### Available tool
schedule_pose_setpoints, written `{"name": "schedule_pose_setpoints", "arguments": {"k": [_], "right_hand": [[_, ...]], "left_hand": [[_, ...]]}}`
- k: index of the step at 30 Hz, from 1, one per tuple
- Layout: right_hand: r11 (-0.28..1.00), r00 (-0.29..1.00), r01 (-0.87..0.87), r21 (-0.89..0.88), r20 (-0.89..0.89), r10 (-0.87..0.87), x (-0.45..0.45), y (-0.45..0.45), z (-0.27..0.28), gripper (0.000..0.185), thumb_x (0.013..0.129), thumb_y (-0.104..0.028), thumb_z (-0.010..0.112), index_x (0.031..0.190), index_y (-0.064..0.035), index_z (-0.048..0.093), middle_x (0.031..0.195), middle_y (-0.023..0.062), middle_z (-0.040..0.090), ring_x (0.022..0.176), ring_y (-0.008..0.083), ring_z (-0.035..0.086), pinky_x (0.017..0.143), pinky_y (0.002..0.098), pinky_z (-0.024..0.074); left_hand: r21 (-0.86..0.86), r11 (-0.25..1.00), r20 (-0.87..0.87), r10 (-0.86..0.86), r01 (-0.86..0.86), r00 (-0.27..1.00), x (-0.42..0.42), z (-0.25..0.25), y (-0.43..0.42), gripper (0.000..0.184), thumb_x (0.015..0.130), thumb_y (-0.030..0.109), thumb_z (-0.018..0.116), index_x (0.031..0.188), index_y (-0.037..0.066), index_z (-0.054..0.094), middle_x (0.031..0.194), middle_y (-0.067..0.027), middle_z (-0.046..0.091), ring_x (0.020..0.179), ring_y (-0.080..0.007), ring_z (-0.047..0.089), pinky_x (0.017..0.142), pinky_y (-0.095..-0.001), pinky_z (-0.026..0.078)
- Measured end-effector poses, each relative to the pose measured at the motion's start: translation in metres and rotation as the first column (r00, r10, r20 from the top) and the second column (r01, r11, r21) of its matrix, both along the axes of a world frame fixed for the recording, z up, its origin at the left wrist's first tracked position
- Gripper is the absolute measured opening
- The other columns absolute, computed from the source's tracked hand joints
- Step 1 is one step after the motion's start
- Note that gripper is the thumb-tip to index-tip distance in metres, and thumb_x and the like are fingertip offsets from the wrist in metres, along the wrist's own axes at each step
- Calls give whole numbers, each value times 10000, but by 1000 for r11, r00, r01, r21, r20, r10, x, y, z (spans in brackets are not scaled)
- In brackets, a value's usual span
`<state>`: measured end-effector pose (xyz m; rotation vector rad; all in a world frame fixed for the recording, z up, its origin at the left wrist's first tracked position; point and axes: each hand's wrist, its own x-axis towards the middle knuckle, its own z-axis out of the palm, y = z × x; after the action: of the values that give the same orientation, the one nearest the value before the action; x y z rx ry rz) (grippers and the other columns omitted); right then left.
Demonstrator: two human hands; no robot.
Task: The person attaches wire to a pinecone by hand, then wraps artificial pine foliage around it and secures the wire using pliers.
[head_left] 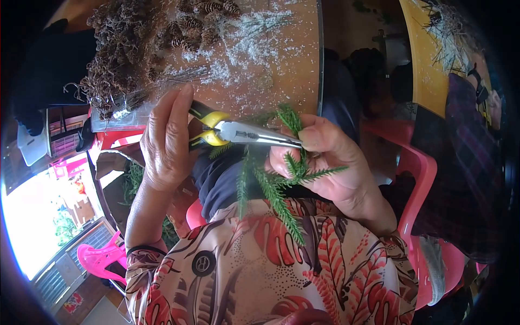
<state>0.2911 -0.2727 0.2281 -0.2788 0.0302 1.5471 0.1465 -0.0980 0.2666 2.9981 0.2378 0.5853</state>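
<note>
My left hand [169,138] is wrapped round the black and yellow handles of long-nose pliers [244,134], held level above my lap. The pliers' tips reach the green sprig [279,200] near my right thumb. My right hand [338,157] pinches the sprig's stem between thumb and fingers. Several needled branches hang down from it over my patterned shirt, and a short one points up. Whether the jaws are closed on the stem or a wire is too small to tell.
A wooden table [295,70] ahead bears pine cones [189,24], a pile of brown wired pieces [116,54] and white flakes. A red chair [420,184] stands at the right. Beyond it, a co-worker's plaid sleeve [471,135] shows beside a yellow table [425,54].
</note>
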Motion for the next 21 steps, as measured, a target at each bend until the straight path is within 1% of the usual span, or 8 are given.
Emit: {"name": "schedule_pose_setpoints", "arguments": {"k": [4,9,12,15,16,17,19,21], "right_hand": [[973,951,205,-107,258,-172,3,3,5,231,772,-157,561,914,24,539,756,56,556,645,105,500,684,247,401],[949,766,313,-50,604,-221,6,1,-4,215,781,-132,563,926,24,535,811,73,565,681,102,508,720,244,405],[934,486,357,-5,855,-181,4,-4,4,209,779,-119,572,922,30,538,847,81,568,742,108,522,728,234,407],[934,504,355,39,834,-226,2,-2,4,206,787,-112,558,931,33,536,847,77,567,765,107,524,722,233,410],[932,511,357,60,823,-249,2,-2,4,204,790,-108,550,936,35,535,847,74,567,776,107,524,719,232,412],[932,510,357,61,823,-250,2,-1,4,204,790,-108,550,936,35,535,847,74,567,776,107,524,719,232,412],[958,703,288,-14,682,-201,4,-1,2,209,792,-106,545,948,33,530,846,74,566,772,111,526,716,237,418],[967,783,249,-46,597,-173,6,0,0,212,793,-105,542,953,33,527,846,74,566,770,113,527,715,240,421]], "left_hand": [[48,999,-18,3,-2,1000,-7,0,2,532,644,6,639,1147,22,466,1056,-154,504,850,-298,561,646,-347,483],[-308,935,-362,56,-176,930,-17,24,-13,449,659,3,626,1087,10,489,1028,-161,518,854,-309,559,687,-354,466],[-531,800,-536,-61,-280,842,-17,44,-16,432,662,1,613,1075,5,487,1017,-171,520,869,-321,553,720,-363,453],[-580,352,-806,-116,-735,581,-9,68,-21,362,708,-5,586,1059,7,495,966,-154,540,915,-299,546,767,-315,429],[-580,352,-805,-116,-734,581,-11,65,-21,362,708,-5,586,1059,7,495,966,-154,540,915,-299,546,767,-315,429],[-594,561,-722,-54,-577,690,-13,58,-20,395,692,-15,588,1073,11,490,982,-154,533,923,-300,542,764,-316,432],[-430,879,-486,-33,-206,873,-18,44,-19,460,658,-35,591,1101,18,479,1014,-155,518,937,-300,535,758,-318,439],[-378,904,-454,9,-202,891,-17,36,-17,501,639,-43,590,1121,23,469,1039,-156,506,942,-305,531,761,-326,439]]}}
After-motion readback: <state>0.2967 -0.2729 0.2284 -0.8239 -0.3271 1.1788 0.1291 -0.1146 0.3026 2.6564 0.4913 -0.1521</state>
